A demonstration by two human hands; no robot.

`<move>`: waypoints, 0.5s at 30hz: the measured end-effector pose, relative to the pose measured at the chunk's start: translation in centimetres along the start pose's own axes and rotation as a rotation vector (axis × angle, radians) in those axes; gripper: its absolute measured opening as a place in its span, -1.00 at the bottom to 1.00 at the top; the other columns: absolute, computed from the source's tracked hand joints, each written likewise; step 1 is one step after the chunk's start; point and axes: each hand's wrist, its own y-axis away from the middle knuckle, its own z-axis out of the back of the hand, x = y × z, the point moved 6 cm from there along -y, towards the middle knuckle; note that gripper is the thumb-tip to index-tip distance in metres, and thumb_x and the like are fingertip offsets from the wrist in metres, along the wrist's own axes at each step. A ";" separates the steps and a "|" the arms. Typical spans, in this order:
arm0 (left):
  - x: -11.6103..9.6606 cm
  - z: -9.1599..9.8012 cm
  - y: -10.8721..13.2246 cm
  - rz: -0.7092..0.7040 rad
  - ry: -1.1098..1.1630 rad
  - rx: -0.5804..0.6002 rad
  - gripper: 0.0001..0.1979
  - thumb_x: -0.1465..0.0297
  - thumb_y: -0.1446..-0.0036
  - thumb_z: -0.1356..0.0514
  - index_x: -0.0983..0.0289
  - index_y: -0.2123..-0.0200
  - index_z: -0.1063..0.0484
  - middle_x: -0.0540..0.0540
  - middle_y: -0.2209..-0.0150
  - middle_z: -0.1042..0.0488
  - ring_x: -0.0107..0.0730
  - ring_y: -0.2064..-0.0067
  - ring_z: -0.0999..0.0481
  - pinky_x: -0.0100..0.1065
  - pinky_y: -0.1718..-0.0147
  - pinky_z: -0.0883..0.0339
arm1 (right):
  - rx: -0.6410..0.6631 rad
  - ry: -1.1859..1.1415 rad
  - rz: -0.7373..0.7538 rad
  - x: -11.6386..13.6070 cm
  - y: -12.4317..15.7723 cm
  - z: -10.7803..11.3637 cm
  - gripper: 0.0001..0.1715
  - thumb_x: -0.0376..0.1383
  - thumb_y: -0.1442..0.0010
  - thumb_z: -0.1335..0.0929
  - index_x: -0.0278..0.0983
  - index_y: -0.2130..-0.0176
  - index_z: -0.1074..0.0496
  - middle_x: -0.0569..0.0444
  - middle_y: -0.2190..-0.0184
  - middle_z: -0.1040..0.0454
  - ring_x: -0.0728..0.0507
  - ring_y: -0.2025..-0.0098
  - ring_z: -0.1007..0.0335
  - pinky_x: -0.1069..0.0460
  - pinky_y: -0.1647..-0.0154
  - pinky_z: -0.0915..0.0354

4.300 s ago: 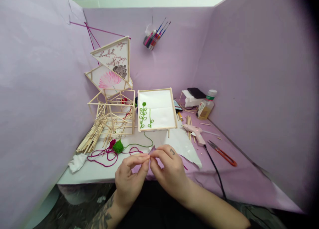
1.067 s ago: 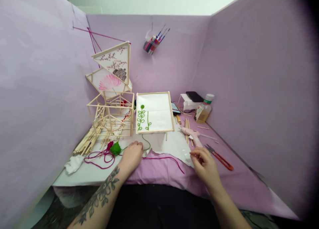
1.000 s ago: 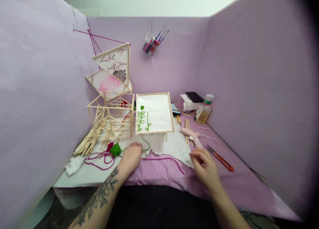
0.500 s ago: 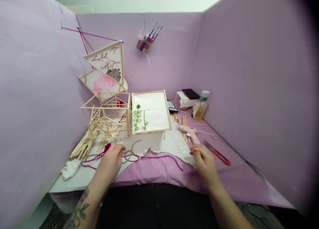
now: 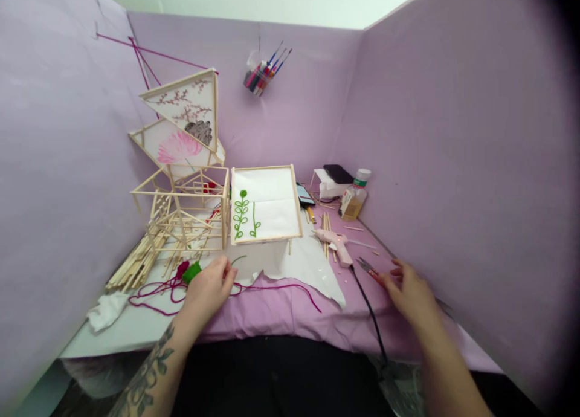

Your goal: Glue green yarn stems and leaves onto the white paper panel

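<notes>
Just changed: R hand [image 5: 410,293] has gone from beside the pink glue gun [image 5: 336,245] to the red-handled thread snips [image 5: 370,271]. Thumb is at the handle, other fingers half curled; can't tell if the grip has closed. L hand [image 5: 208,291] is by the green yarn ball [image 5: 192,272], fingers bent in; can't tell if they pinch the yarn. The green strand [image 5: 240,258] ran up to the panel's lower edge approx 1 s ago; now just a short loose end shows past the L fingertips. So yarn & cutter are both at hand, 1 per side.

Stick-framed white panel [image 5: 274,214] stands mid-table w/ 2 green yarn stems: 1 w/ a round head, 1 w/o.

Surface: white sheet [image 5: 312,272] over lilac cloth [image 5: 272,314], magenta yarn [image 5: 272,287] across both. Far L: open stick frame [image 5: 199,194], loose sticks [image 5: 133,263]. Far R: bottle [image 5: 353,202].

Room: lilac walls [image 5: 430,133] on 3 sides; pen & brush pot [image 5: 259,78] on the back 1, triangular blossom panel [image 5: 188,100] strung up L.
</notes>
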 end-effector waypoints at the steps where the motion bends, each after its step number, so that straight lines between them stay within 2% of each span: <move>1: -0.2 -0.1 -0.2 -0.020 0.008 0.007 -0.78 0.28 -0.24 0.04 0.22 0.37 -0.30 0.04 0.40 -0.46 -0.29 0.33 -0.49 -0.35 0.37 -0.24 | 0.022 0.023 -0.005 -0.1 -0.1 -0.8 -0.42 -0.02 -0.04 -0.29 -0.34 0.06 -0.37 -0.17 0.29 -0.51 -0.31 0.27 -0.42 -0.15 0.24 -0.29; 3: -0.4 -0.1 -0.8 -0.027 0.009 0.007 -0.76 0.33 -0.24 0.07 0.24 0.37 -0.32 0.09 0.35 -0.48 -0.27 0.25 -0.49 -0.33 0.28 -0.27 | 0.044 0.055 -0.003 -0.2 -0.3 -2.1 -0.46 -0.04 -0.04 -0.31 -0.33 0.08 -0.36 -0.17 0.31 -0.51 -0.31 0.27 -0.44 -0.14 0.25 -0.29; 6: -0.3 -0.4 -1.8 0.053 -0.060 -0.002 -0.76 0.34 -0.24 0.05 0.29 0.29 -0.37 0.18 0.27 -0.48 -0.19 0.18 -0.50 -0.27 0.19 -0.29 | 0.083 0.045 -0.016 -0.3 -0.8 -3.4 -0.59 -0.11 -0.03 -0.33 -0.31 0.17 -0.36 -0.15 0.35 -0.51 -0.28 0.30 -0.45 -0.10 0.28 -0.29; 8: 0.0 -1.0 -2.3 0.105 -0.142 0.021 -0.75 0.33 -0.22 0.02 0.34 0.24 -0.38 0.24 0.24 -0.48 -0.12 0.19 -0.51 -0.22 0.21 -0.31 | 0.137 0.043 -0.030 -0.3 -1.0 -3.9 -0.73 -0.17 0.00 -0.32 -0.27 0.29 -0.35 -0.10 0.42 -0.50 -0.25 0.36 -0.44 -0.08 0.34 -0.27; 10: 0.2 -1.9 -2.8 0.121 -0.202 0.049 -0.73 0.36 -0.22 0.03 0.40 0.20 -0.38 0.32 0.20 -0.46 -0.06 0.21 -0.52 -0.19 0.24 -0.33 | 0.135 0.061 -0.019 0.1 -1.0 -3.5 -0.86 -0.19 -0.01 -0.29 -0.22 0.43 -0.29 -0.06 0.49 -0.45 -0.24 0.41 -0.40 -0.08 0.37 -0.24; 12: 0.4 -2.6 -3.1 0.118 -0.222 0.066 -0.73 0.45 -0.21 0.06 0.45 0.19 -0.38 0.36 0.20 -0.45 -0.04 0.21 -0.53 -0.17 0.26 -0.34 | 0.023 0.037 -0.016 0.9 -0.6 -2.2 -0.85 -0.18 -0.04 -0.24 -0.18 0.49 -0.21 -0.06 0.50 -0.41 -0.24 0.40 -0.37 -0.10 0.35 -0.24; 15: 0.4 -3.1 -3.3 0.109 -0.214 0.061 -0.72 0.57 -0.18 0.10 0.45 0.22 -0.38 0.35 0.23 -0.45 -0.07 0.21 -0.53 -0.19 0.25 -0.33 | -0.179 -0.200 -0.113 2.8 1.3 -0.2 -0.81 -0.13 -0.11 -0.23 -0.19 0.39 -0.19 -0.07 0.43 -0.43 -0.24 0.35 -0.37 -0.10 0.32 -0.27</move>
